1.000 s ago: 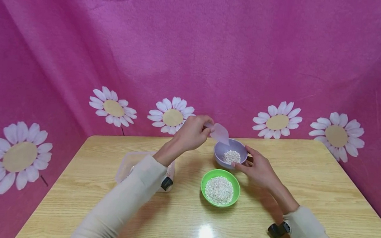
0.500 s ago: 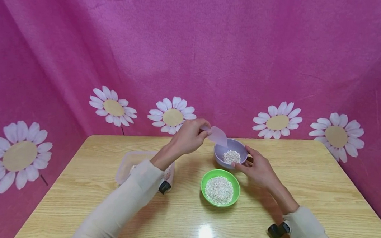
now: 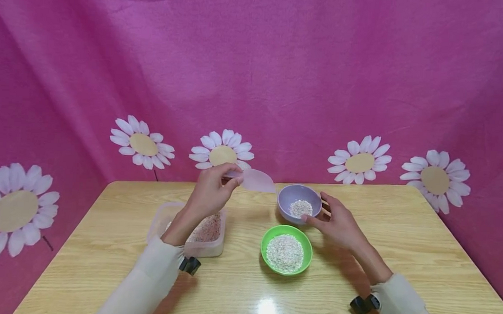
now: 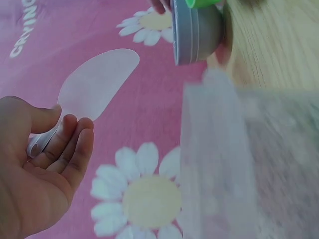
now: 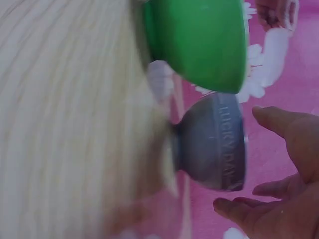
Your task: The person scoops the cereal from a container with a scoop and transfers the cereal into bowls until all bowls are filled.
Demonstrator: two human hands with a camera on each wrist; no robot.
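My left hand [image 3: 210, 190] pinches the handle of a translucent pinkish scoop [image 3: 258, 181] above the table's back part. The left wrist view shows thumb and fingers on the handle and the flat, bare-looking blade of the scoop [image 4: 97, 82]. My right hand [image 3: 339, 223] is spread around the right side of a purple bowl [image 3: 286, 201], which holds a small heap of pale flakes [image 3: 301, 208]. In the right wrist view its fingers are straight, with a gap to the purple bowl [image 5: 212, 142]. A green bowl [image 3: 307, 255] full of similar flakes stands in front.
A translucent plastic tub [image 3: 208, 250] with pinkish-beige grains [image 3: 207, 229] stands at the left, partly hidden under my left forearm. The wooden table [image 3: 401, 240] ends at a pink curtain [image 3: 298, 83] with daisies. A camera sits on each wrist.
My left hand has moved the scoop left, away from over the purple bowl towards the tub. The scoop has turned flatter. My right hand's fingers look looser around the purple bowl.
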